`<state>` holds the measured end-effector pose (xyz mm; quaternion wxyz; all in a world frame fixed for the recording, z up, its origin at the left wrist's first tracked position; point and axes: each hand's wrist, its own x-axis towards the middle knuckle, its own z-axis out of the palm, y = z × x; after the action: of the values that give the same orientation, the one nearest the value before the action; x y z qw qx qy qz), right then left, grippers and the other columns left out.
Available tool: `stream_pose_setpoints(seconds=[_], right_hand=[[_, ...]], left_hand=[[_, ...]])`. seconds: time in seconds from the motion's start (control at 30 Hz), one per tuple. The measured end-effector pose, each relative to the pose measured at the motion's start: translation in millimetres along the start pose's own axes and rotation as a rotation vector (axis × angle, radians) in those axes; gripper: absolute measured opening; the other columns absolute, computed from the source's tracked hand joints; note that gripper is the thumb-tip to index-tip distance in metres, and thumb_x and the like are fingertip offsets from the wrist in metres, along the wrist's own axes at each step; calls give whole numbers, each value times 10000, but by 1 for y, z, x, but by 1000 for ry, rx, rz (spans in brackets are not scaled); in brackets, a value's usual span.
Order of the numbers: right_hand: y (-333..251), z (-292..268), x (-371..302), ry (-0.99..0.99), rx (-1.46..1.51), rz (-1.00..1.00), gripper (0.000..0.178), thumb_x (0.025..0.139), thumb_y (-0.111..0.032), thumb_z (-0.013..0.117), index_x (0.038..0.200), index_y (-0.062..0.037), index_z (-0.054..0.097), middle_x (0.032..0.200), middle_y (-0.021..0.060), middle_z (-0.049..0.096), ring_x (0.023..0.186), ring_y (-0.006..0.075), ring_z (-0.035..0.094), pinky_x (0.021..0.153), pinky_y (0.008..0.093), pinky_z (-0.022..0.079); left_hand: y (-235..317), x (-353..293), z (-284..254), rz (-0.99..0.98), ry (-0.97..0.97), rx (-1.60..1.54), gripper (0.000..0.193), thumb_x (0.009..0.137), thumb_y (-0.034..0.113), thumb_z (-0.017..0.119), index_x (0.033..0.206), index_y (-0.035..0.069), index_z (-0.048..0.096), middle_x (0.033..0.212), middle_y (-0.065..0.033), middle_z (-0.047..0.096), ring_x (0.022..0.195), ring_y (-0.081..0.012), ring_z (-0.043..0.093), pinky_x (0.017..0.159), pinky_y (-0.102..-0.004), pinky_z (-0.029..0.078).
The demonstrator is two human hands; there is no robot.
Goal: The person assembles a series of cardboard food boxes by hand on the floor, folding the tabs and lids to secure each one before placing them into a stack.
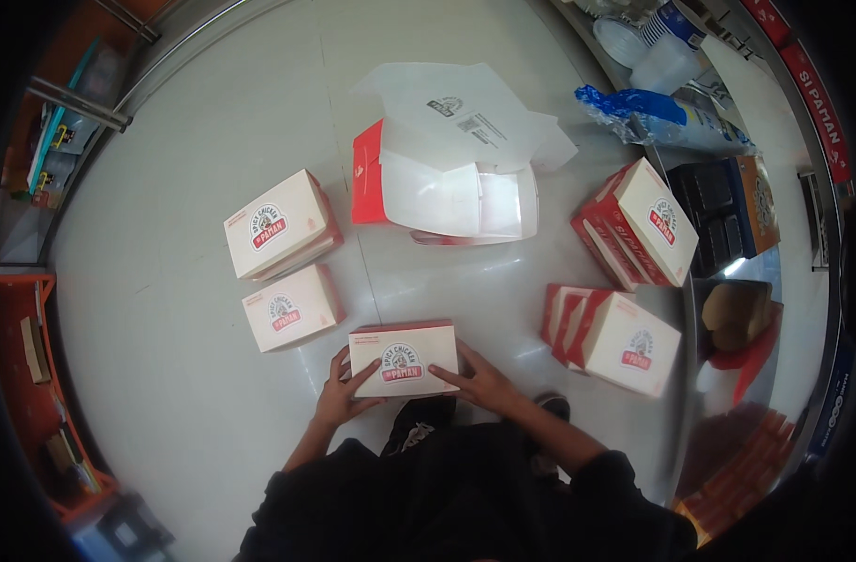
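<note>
Between my two hands is a closed white and red cardboard food box (403, 348) with a round printed emblem on its lid. My left hand (344, 388) grips its left end, thumb on top. At the right end, my right hand (479, 378) holds it the same way. To the left lie a lone closed box (294, 308) and, behind it, a stack of closed boxes (278, 225). On the right stand two more stacks, the farther stack (639, 222) and the nearer stack (615, 339). A large open carton (433, 199) with raised white flaps sits ahead.
Grey tiled floor (166, 309) lies under the boxes. Along the right runs a metal counter edge (692, 375) with black trays (718, 211), a blue and clear plastic packet (667, 117) and stacked cups (673, 23). An orange shelf (44, 393) stands on the left, below a metal rail (180, 47).
</note>
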<state>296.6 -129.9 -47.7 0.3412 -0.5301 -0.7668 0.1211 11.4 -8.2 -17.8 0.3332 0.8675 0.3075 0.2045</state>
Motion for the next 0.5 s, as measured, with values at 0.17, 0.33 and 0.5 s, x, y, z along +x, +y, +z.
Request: stream_pose_setpoints(seconds=[0.17, 0.33, 0.5], right_hand=[[0, -4, 5, -27, 10, -60, 635, 778, -296, 714, 1356, -384, 466, 1458, 260, 263, 1303, 413, 375, 1053, 460, 370], [2, 5, -7, -30, -26, 76, 568, 840, -286, 663, 1365, -365, 461, 1477, 261, 225, 1328, 408, 342, 1060, 456, 361], [-16, 17, -14, 35, 331, 378, 568, 912, -234, 604, 1431, -180, 379, 1487, 253, 218, 1364, 366, 298, 1070, 432, 346]], left_hand=[[-22, -2, 9, 85, -58, 228, 611, 726, 137, 776, 1285, 270, 567, 1435, -212, 231, 1271, -412, 410, 999, -450, 466], [-26, 4, 13, 129, -81, 218, 563, 781, 94, 715, 1300, 241, 552, 1469, -223, 192, 1303, -409, 357, 1062, -432, 369], [-33, -6, 35, -125, 160, -573, 625, 911, 128, 571, 1463, 78, 282, 1495, -196, 203, 1398, -327, 205, 1137, -420, 176]])
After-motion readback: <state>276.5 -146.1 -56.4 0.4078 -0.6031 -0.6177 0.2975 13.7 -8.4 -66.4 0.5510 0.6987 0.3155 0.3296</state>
